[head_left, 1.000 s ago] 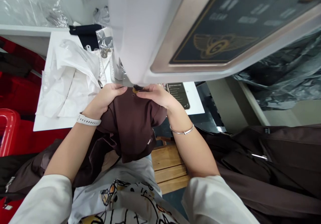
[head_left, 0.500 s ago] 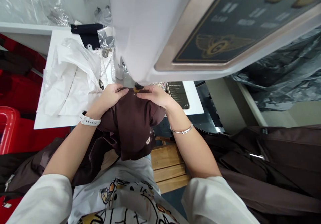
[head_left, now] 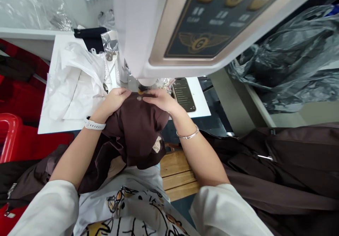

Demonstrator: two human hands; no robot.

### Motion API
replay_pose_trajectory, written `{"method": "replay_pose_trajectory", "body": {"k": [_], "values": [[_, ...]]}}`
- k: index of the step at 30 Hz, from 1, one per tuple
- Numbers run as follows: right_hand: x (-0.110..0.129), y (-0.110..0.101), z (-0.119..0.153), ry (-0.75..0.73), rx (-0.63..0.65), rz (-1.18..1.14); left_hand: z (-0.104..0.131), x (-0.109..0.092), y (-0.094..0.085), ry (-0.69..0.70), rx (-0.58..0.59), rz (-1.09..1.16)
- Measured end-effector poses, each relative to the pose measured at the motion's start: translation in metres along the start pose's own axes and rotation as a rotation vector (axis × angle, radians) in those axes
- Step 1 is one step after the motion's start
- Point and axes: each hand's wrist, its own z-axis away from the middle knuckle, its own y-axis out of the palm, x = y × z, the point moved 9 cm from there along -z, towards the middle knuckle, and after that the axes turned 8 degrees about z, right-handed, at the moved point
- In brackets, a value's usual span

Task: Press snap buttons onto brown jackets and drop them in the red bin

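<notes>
A dark brown garment hangs from both hands over my lap, its top edge spread under the white machine head. My left hand pinches that edge on the left side. On the right, my right hand grips the same edge close to the machine's dark round tip. A small silver snap button shows in the cloth between the two hands. Just beyond it sits a brass-coloured round part. Light lining shows in the lower folds.
A white table carries a phone at right and a white plastic bag at left. Red bins stand on the left. More brown garments lie at right, below grey plastic bags.
The snap button now shows plainly, where only a small bright spot showed before. Both hands and the cloth have shifted slightly, and the view has turned a little to the right.
</notes>
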Motion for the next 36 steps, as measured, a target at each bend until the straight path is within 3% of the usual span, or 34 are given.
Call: {"method": "replay_pose_trajectory", "body": {"k": [3, 6, 8, 10, 12, 13, 15, 18, 21, 26, 29, 33, 36], "values": [[0.013, 0.009, 0.026, -0.069, 0.074, 0.071, 0.027, -0.010, 0.006, 0.005, 0.078, -0.027], [0.013, 0.026, 0.053, -0.100, 0.209, 0.051, 0.078, -0.012, 0.042, 0.008, 0.402, -0.069], [-0.003, 0.013, 0.057, -0.031, 0.013, 0.060, 0.118, 0.003, 0.074, 0.015, 0.608, -0.095], [-0.023, -0.010, 0.058, 0.050, -0.329, 0.170, 0.149, 0.039, 0.105, -0.042, 0.719, -0.021], [-0.036, -0.018, 0.057, 0.085, -0.541, 0.325, 0.168, 0.100, 0.131, -0.277, 0.714, 0.133], [-0.039, -0.017, 0.055, 0.089, -0.591, 0.384, 0.173, 0.137, 0.137, -0.446, 0.633, 0.210], [-0.042, -0.015, 0.052, 0.082, -0.657, 0.437, 0.177, 0.186, 0.146, -0.534, 0.554, 0.251], [-0.042, -0.017, 0.058, 0.099, -0.739, 0.354, 0.177, 0.225, 0.147, -0.583, 0.503, 0.337], [-0.042, -0.018, 0.064, 0.164, -0.761, 0.002, 0.177, 0.233, 0.141, -0.611, 0.506, 0.418], [-0.013, 0.019, 0.037, 0.220, -0.425, -0.691, 0.175, 0.232, 0.141, -0.617, 0.503, 0.456], [0.006, 0.036, 0.024, 0.236, -0.306, -1.016, 0.174, 0.233, 0.143, -0.607, 0.486, 0.460], [0.018, 0.047, 0.023, 0.220, -0.228, -1.271, 0.174, 0.235, 0.142, -0.591, 0.470, 0.469], [0.026, 0.053, 0.026, 0.167, -0.176, -1.318, 0.174, 0.235, 0.142, -0.583, 0.473, 0.476]]}}
